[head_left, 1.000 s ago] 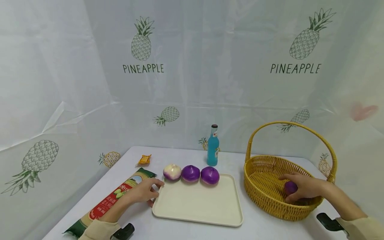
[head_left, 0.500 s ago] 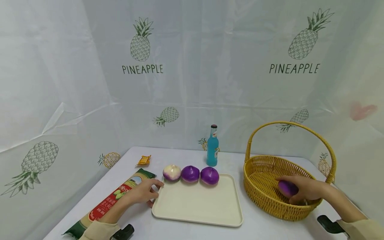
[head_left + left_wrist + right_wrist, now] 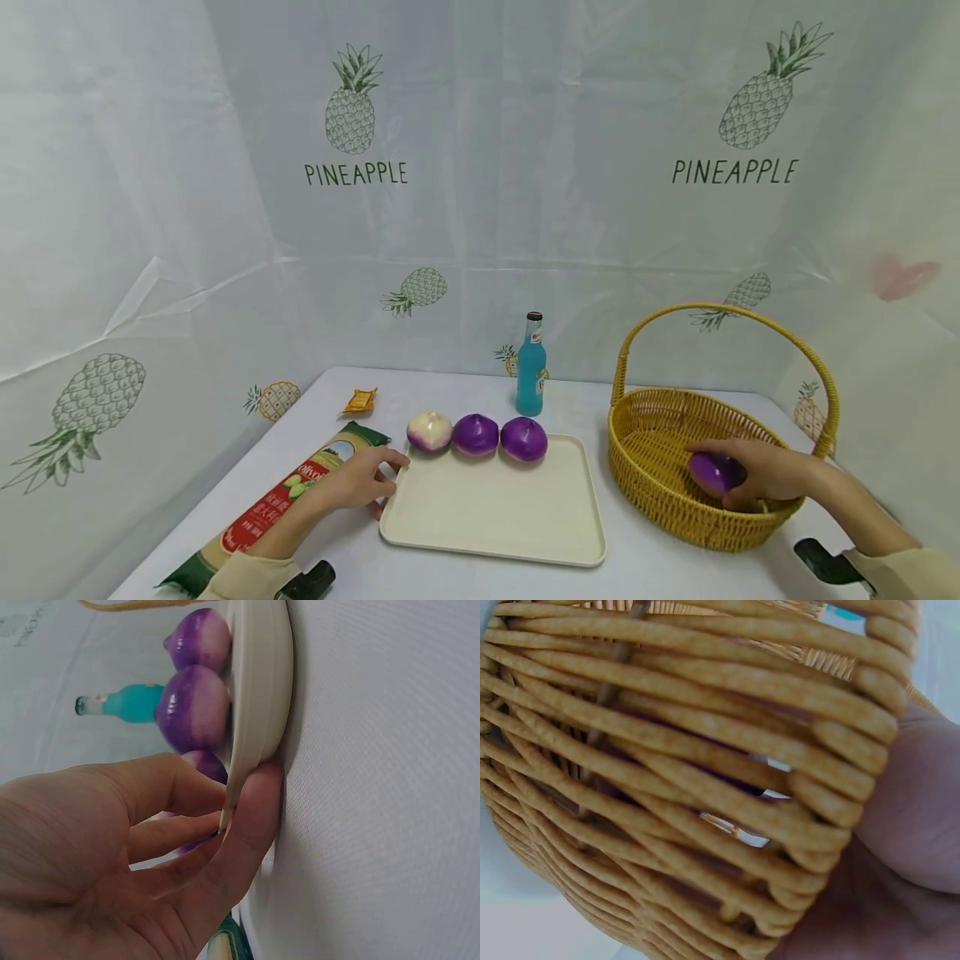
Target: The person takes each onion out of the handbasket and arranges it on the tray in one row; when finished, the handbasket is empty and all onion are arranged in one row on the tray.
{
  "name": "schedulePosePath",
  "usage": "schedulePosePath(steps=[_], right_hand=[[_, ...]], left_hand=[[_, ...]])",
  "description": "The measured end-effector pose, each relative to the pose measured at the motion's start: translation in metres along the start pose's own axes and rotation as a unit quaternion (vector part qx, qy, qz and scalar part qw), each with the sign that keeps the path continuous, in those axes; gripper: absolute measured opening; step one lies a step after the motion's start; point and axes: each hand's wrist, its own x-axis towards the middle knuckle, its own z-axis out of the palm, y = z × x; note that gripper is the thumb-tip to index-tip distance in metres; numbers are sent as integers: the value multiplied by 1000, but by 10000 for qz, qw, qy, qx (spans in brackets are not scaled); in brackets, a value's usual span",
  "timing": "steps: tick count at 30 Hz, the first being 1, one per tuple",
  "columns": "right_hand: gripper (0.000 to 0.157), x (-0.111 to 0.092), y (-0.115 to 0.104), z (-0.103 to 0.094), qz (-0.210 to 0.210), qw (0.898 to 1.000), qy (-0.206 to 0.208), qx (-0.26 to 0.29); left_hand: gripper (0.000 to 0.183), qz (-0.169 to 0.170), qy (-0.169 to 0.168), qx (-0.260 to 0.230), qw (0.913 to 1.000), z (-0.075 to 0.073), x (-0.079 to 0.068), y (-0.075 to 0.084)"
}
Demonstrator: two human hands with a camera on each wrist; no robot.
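At the tray's left edge, my left hand (image 3: pixel 356 482) pinches the rim of a cream rectangular tray (image 3: pixel 495 508); in the left wrist view its fingers and thumb lie on either side of the tray rim (image 3: pixel 259 690). Along the tray's back edge sit a whitish turnip (image 3: pixel 430 432) and two purple turnips (image 3: pixel 476 435) (image 3: pixel 524 439). Inside a yellow wicker basket (image 3: pixel 630 475), my right hand (image 3: pixel 768 471) grips another purple turnip (image 3: pixel 712 475). The right wrist view shows mostly basket weave (image 3: pixel 667 742), which hides most of the hand and turnip.
A blue bottle (image 3: pixel 531 375) stands behind the tray. To the left lie a long green-and-red packet (image 3: pixel 277 504) and a small orange wrapped packet (image 3: pixel 361 400). The basket's tall handle (image 3: pixel 720 310) arches above it. A printed curtain (image 3: pixel 480 208) hangs behind the table.
The purple turnip in my right hand has turned and shifted slightly left inside the basket, showing more of itself. My left hand and the tray have stayed in place.
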Motion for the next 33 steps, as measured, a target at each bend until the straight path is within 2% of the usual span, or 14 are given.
schedulePosePath(steps=[9, 15, 23, 33], right_hand=[[76, 7, -8, -6, -208, 9992, 302, 128], [77, 13, -25, -12, -228, 9980, 579, 101], [74, 24, -45, -22, 1, 9972, 679, 316], [75, 48, -79, -33, -328, 9940, 1031, 129]], left_hand=[[44, -37, 31, 41, 10000, 0, 1, 0], [44, -101, 64, 79, 9999, 0, 1, 1], [45, -172, 86, 51, 9998, 1, 1, 1], [45, -47, 39, -35, 10000, 1, 1, 0]])
